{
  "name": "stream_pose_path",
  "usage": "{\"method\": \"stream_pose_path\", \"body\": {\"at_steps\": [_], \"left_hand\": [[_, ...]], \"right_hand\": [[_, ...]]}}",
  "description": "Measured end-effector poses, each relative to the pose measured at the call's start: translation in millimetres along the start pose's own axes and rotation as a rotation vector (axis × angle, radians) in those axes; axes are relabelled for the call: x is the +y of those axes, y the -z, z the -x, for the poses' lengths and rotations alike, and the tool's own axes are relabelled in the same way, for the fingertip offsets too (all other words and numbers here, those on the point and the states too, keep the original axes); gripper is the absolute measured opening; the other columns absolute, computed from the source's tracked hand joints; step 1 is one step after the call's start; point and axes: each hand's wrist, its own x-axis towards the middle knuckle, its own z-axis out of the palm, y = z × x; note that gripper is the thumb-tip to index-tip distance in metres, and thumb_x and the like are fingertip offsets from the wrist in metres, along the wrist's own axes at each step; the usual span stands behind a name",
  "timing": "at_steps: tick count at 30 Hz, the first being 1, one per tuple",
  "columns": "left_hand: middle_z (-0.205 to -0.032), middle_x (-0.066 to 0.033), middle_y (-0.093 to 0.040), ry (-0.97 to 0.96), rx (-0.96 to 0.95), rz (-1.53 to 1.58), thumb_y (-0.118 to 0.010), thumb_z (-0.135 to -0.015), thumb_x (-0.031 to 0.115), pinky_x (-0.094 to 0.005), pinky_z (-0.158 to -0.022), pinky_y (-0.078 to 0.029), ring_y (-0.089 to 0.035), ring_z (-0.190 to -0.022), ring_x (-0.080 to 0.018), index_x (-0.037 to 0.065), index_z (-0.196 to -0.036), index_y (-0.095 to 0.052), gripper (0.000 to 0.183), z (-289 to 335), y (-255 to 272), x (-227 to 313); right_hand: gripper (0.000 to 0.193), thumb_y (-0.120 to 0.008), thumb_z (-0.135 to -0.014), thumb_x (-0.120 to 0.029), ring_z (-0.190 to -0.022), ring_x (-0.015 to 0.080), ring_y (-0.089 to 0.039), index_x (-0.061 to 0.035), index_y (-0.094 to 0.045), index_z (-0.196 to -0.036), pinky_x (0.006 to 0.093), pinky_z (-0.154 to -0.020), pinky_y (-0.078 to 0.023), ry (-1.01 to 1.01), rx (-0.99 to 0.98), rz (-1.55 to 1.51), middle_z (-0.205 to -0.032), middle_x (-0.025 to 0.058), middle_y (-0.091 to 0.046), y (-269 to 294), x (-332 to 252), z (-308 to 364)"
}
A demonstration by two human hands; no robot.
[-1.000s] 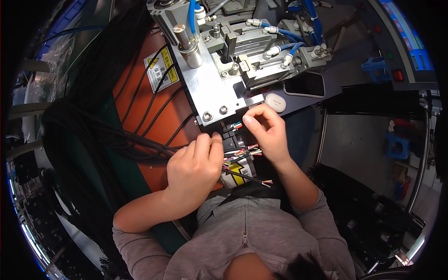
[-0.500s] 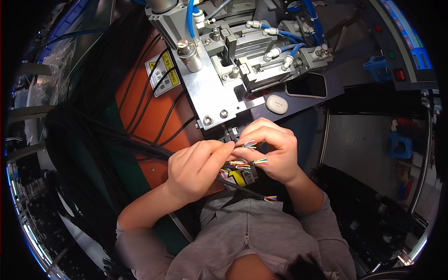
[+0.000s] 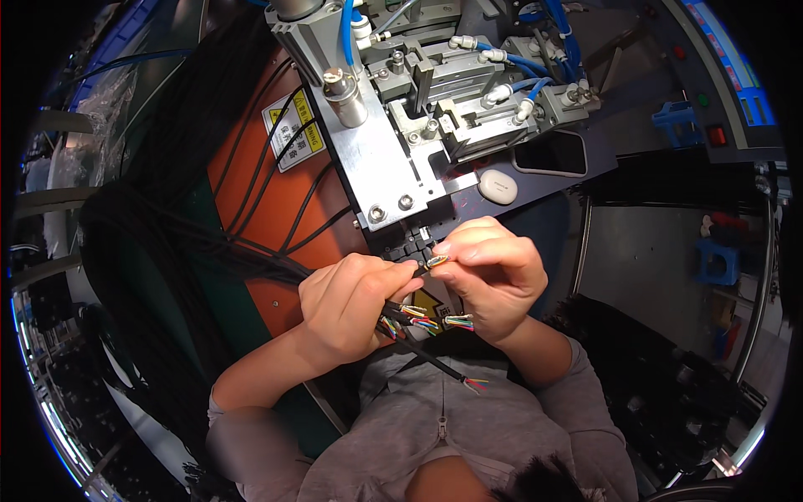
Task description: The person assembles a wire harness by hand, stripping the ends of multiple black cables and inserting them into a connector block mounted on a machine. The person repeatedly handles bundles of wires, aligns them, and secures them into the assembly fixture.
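Note:
My left hand (image 3: 345, 303) is closed around several black cables, whose stripped ends stick out past its fingers. One cable end, with its coloured wires (image 3: 437, 261), points toward my right hand (image 3: 499, 280). Thumb and forefinger of that hand pinch at these wires. Below, the fanned-out coloured wires (image 3: 421, 320) of other cables show red, blue, green, yellow and white. A single black cable (image 3: 435, 361) hangs lower, in front of my grey top, its wires spread. The cable bundle (image 3: 272, 266) runs off left behind my left hand.
Just beyond my hands is a machine with a metal plate (image 3: 376, 180) and blue air hoses (image 3: 535, 64). A white case (image 3: 497, 186) and a phone (image 3: 552, 155) lie to its right. Black cables (image 3: 242, 201) cross an orange board (image 3: 251, 222) at left. A screen (image 3: 736, 63) stands far right.
My right fingers have closed onto one cable's wires, which were fanned out between the hands before. The other cable ends have dropped lower and swung slightly. My left hand keeps its grip.

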Motion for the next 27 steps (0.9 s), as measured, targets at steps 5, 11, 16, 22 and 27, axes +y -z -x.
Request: {"method": "stream_pose_path", "body": {"at_steps": [5, 11, 16, 22, 27], "left_hand": [[-0.074, -0.0066, -0.060, -0.021, 0.004, -0.020, -0.074, -0.075, 0.010, -0.0271, -0.046, -0.046, -0.060, -0.059, -0.0178, 0.000, -0.093, -0.063, 0.023, 0, -1, 0], [-0.073, -0.0055, -0.058, -0.035, 0.003, -0.049, -0.072, -0.074, 0.010, -0.0270, -0.045, -0.043, -0.058, -0.059, -0.0175, 0.000, -0.093, -0.063, 0.023, -2, -2, -3], [-0.073, -0.0051, -0.052, -0.017, -0.087, -0.047, -0.069, -0.073, 0.009, -0.0266, -0.044, -0.041, -0.056, -0.058, -0.0162, -0.001, -0.092, -0.062, 0.022, -2, -2, -2], [-0.073, -0.0046, -0.051, -0.029, -0.090, -0.116, -0.067, -0.069, 0.007, -0.0256, -0.043, -0.039, -0.054, -0.058, -0.0151, -0.001, -0.090, -0.062, 0.023, -1, -5, -1], [-0.077, -0.0033, -0.052, -0.094, -0.061, -0.246, -0.067, -0.067, 0.006, -0.0246, -0.043, -0.038, -0.054, -0.058, -0.0132, 0.000, -0.090, -0.062, 0.024, 1, -7, -2]], "right_hand": [[0.023, -0.074, -0.073, 0.004, -0.080, 0.0239, -0.066, 0.0026, -0.064, -0.093, 0.0323, -0.073, -0.051, 0.041, -0.104, 0.216, -0.090, 0.0133, -0.068, 0, -5, -7], [0.014, -0.072, -0.076, 0.001, -0.079, 0.0217, -0.065, 0.0011, -0.068, -0.089, 0.0309, -0.074, -0.049, -0.046, -0.234, 0.252, -0.090, 0.0130, -0.068, 9, -7, -14], [0.008, -0.070, -0.078, 0.002, -0.081, 0.0149, -0.063, 0.0016, -0.069, -0.085, 0.0266, -0.073, -0.049, -0.543, -0.163, -0.072, -0.089, 0.0111, -0.067, 13, -11, -18], [0.012, -0.075, -0.072, 0.001, -0.073, 0.0176, -0.062, -0.0006, -0.066, -0.078, 0.0284, -0.067, -0.047, -0.177, -0.144, 0.315, -0.081, 0.0094, -0.065, 8, -9, -14], [0.014, -0.076, -0.070, -0.001, -0.070, 0.0202, -0.060, -0.0017, -0.063, -0.075, 0.0306, -0.065, -0.046, -0.094, -0.216, 0.467, -0.074, 0.0077, -0.063, 9, -14, -22]]}}
